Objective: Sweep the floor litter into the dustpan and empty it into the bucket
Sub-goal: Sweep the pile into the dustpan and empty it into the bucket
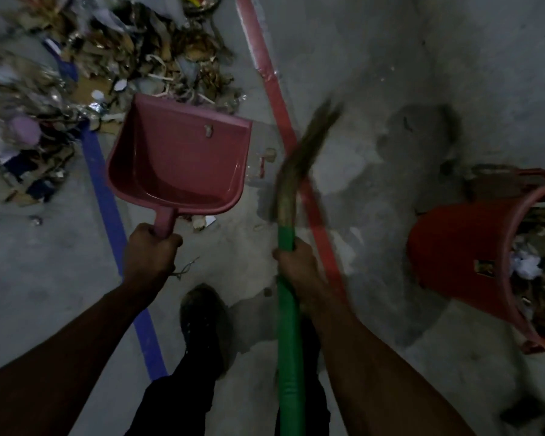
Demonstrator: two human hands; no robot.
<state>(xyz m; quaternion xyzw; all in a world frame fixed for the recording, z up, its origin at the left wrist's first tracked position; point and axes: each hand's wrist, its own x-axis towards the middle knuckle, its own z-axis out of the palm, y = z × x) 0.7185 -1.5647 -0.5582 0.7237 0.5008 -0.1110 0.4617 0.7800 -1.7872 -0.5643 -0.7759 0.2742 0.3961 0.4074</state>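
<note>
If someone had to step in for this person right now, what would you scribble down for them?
Left hand grips the handle of the pink dustpan, held up and nearly empty, one scrap stuck inside.
Right hand grips the green-handled broom; its bristles are blurred.
Litter pile lies ahead to the left, beyond the dustpan's lip.
Red bucket stands to the right, already holding paper and scraps.
Done: some litter is in the bucket.
Left: sweep the big pile and the loose bits near the red floor stripe into the dustpan, then tip it into the bucket.

left hand (150, 250) grips pink dustpan (180, 158) | right hand (296, 265) grips broom (288, 278) | red bucket (460, 262) holds litter
</note>
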